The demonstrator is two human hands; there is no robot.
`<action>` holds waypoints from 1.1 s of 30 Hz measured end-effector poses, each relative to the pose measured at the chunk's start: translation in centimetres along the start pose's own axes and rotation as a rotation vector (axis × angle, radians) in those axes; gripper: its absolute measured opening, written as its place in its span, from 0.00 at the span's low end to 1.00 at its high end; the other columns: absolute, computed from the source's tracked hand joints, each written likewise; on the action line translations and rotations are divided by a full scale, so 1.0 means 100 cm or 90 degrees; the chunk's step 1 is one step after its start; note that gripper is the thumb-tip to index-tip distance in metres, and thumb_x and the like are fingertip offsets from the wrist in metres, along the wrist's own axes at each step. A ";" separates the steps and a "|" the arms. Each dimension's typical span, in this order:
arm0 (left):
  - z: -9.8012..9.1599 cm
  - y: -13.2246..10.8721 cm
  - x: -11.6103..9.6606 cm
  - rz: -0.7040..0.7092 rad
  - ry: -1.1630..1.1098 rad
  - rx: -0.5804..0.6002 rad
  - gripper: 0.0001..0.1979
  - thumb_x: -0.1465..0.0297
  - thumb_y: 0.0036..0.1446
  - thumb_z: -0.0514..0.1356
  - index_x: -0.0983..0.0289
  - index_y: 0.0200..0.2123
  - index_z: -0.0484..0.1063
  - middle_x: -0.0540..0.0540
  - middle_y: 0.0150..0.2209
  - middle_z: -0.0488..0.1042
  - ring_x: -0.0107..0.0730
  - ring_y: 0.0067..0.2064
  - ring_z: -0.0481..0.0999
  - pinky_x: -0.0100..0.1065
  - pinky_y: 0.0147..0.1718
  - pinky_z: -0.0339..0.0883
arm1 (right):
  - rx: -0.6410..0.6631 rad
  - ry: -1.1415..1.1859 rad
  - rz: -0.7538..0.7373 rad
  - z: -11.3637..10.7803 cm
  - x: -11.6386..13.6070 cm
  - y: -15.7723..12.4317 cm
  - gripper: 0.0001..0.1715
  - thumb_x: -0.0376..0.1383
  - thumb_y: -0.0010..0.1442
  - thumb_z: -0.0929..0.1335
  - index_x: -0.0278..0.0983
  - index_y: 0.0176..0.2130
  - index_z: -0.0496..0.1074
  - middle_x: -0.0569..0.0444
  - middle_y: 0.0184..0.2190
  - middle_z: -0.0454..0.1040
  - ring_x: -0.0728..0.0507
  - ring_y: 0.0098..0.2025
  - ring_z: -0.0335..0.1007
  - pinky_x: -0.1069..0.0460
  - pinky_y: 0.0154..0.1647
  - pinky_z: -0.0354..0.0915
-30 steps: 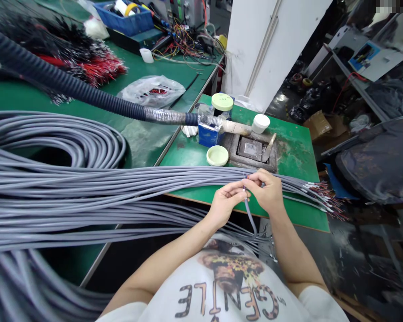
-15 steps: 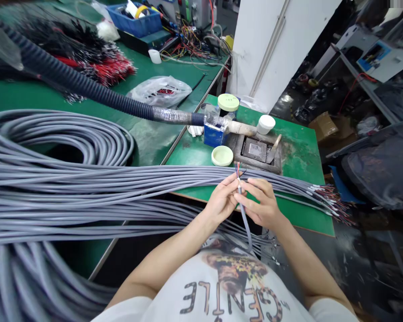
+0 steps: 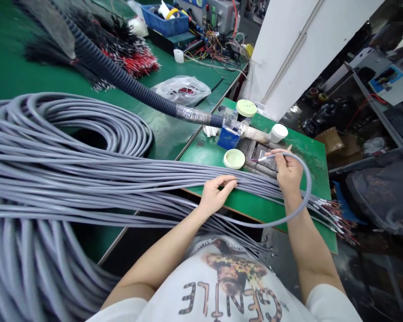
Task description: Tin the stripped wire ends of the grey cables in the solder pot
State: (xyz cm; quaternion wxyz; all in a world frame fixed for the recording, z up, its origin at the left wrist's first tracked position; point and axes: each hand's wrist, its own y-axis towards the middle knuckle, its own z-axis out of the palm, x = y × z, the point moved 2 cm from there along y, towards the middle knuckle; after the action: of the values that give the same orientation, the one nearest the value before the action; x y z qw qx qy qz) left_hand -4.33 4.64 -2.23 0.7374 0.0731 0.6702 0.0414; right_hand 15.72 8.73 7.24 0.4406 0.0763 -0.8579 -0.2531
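My right hand (image 3: 289, 172) pinches a grey cable (image 3: 309, 183) close to its stripped end. From there the cable bends in a wide loop around the right side of my wrist and runs back left under the bundle. Its thin coloured wires (image 3: 253, 159) point left, beside a shallow pale-green round dish (image 3: 234, 159) and above the grey soldering pot (image 3: 251, 168). My left hand (image 3: 217, 193) hovers at the front of the long bundle of grey cables (image 3: 174, 172), thumb and forefinger apart. Nothing shows between them. Whether its fingertips touch the cables, I cannot tell.
A ribbed black hose (image 3: 127, 82) ends in a taped nozzle over a blue box (image 3: 229, 137). Nearby stand a white cup (image 3: 278, 133) and a lidded jar (image 3: 246, 108). Coiled grey cable (image 3: 127, 129) covers the left. Stripped bundle ends (image 3: 339, 219) overhang the green board's right edge.
Both hands were together on the cable end in front of my chest. The right hand has carried it forward and right, toward the pot. The left hand has let go.
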 end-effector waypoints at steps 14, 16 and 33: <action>-0.002 -0.002 0.015 0.215 0.139 0.091 0.10 0.69 0.57 0.59 0.59 0.41 0.77 0.57 0.35 0.80 0.35 0.34 0.75 0.36 0.38 0.66 | 0.157 -0.062 0.011 0.064 -0.013 0.042 0.19 0.47 0.62 0.62 0.38 0.38 0.75 0.53 0.31 0.79 0.44 0.36 0.75 0.49 0.42 0.67; -0.003 -0.002 0.016 0.215 0.137 0.093 0.10 0.70 0.57 0.59 0.59 0.41 0.77 0.57 0.35 0.80 0.35 0.34 0.75 0.36 0.39 0.66 | 0.172 -0.067 0.011 0.070 -0.016 0.043 0.19 0.47 0.62 0.62 0.38 0.37 0.75 0.53 0.32 0.79 0.44 0.35 0.75 0.49 0.42 0.67; -0.003 -0.002 0.019 0.192 0.100 0.101 0.11 0.68 0.56 0.59 0.58 0.42 0.77 0.58 0.33 0.79 0.36 0.33 0.75 0.37 0.37 0.65 | 0.210 -0.118 -0.005 0.094 -0.025 0.050 0.17 0.46 0.62 0.62 0.39 0.35 0.75 0.54 0.29 0.79 0.43 0.35 0.74 0.48 0.42 0.68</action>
State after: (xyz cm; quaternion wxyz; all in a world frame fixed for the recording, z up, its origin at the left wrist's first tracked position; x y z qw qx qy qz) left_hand -4.42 4.80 -4.15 0.6605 0.2269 0.7081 0.1040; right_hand 10.19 17.36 3.37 0.3403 0.1273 -0.9243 -0.1169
